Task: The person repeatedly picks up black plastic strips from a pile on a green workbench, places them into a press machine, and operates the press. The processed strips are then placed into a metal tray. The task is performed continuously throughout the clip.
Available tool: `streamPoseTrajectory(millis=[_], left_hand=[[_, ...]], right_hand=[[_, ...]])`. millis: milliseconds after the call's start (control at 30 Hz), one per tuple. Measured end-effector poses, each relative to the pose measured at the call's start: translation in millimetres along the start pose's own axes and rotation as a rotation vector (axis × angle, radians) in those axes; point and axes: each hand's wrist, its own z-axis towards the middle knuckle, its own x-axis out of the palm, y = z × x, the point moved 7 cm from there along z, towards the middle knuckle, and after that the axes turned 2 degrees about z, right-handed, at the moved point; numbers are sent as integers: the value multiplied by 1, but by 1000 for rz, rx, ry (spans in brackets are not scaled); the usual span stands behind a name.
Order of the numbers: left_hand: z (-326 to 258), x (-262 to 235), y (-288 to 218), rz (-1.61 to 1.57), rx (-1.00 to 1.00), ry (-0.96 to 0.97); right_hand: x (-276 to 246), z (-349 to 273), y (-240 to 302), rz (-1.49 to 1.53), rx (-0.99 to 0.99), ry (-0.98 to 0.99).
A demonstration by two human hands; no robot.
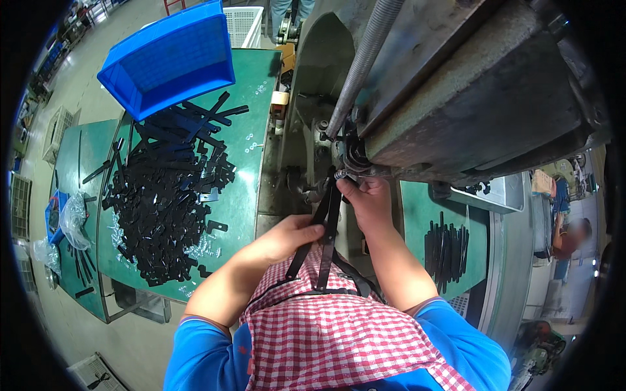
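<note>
Two long black flat metal strips (pixel 328 251) meet at the machine's tooling (pixel 352 153) and spread apart toward my apron. My left hand (pixel 292 236) is closed round the left-hand strip, its thumb lying across it. My right hand (pixel 370 201) is at the joined upper ends of the strips, just under the press machine (pixel 469 98). Its thumb and fingers are pinched by a small shiny metal part (pixel 340 174). What exactly lies between those fingertips is hidden.
On the green table (pixel 251 189) at left lies a large heap of black metal pieces (pixel 163 202), with small clear parts around it. A blue bin (pixel 169 58) tilts over its far end. Several finished-looking black strips (pixel 447 251) lie on the right-hand table (pixel 414 202).
</note>
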Motion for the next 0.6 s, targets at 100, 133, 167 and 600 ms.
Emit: streamPoseTrajectory(millis=[100,133,167,600], left_hand=[[1,1,2,178,-23,25],[0,1,2,183,0,-33],[-2,0,2,197,-4,-34],[-26,24,-13,122,34,47]], right_hand=[[0,2,-6,58,-83,-13],[0,3,-2,78,-102,-17],[-3,1,5,107,-84,-20],[-4,31,24,-681,-231,148]])
